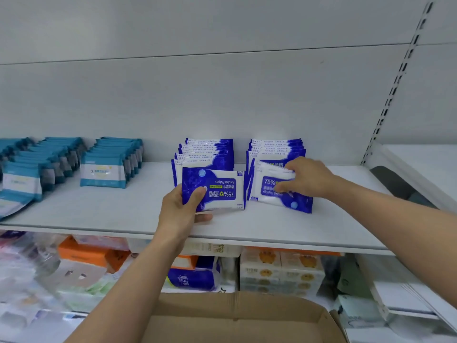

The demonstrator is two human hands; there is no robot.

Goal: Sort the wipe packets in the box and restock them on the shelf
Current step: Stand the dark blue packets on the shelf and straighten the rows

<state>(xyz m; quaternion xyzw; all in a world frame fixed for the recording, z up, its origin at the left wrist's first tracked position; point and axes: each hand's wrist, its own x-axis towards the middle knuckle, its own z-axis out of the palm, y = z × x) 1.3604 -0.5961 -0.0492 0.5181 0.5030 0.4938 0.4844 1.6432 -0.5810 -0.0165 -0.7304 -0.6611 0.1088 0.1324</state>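
Two rows of blue-and-white alcohol wipe packets stand on the grey shelf [111, 214]. My left hand [181, 210] grips an upside-down packet [220, 189] at the front of the left row [205, 154]. My right hand [305, 178] pinches the front packet [274, 194] of the right row [275, 149], which leans forward. The cardboard box [237, 318] sits open below the shelf, at the bottom of the view; its inside is mostly hidden.
Teal-and-white wipe packets [103, 172] stand in rows at the shelf's left. The lower shelf holds tissue packs [282, 271] and other goods. A slotted upright [395, 80] bounds the shelf on the right, beside a white unit [420, 164].
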